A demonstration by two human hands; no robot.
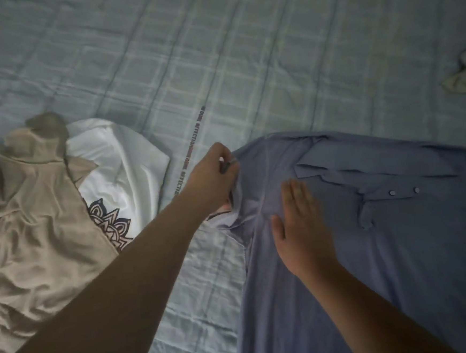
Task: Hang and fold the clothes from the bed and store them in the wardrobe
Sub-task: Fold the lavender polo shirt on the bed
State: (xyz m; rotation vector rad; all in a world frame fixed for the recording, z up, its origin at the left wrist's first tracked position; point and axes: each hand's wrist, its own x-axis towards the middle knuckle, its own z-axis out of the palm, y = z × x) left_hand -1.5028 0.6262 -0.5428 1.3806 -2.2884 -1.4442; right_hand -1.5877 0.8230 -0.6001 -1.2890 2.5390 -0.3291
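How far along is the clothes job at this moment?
Done: nothing visibly; no folded or hung garment shows, and the wardrobe is out of view. In hand: the blue shirt lies spread on the bed, left hand gripping its edge, right hand flat on it. Left: the crumpled beige garment and the white printed garment partly under it.

The blue shirt (pixel 384 234) is soft, matt knit cloth, smooth across the chest and bunched into folds at its sleeve edge. Its small buttons (pixel 392 192) look like pale plastic with a slight sheen. Under the shirt, the bed sheet (pixel 216 52) is thin woven cloth, matt, checked and finely creased. Left of the shirt, the white T-shirt (pixel 119 163) looks smooth and faintly glossy, with a flat dark print. Further left, the beige garment (pixel 29 220) is matt, heavily crumpled cloth.
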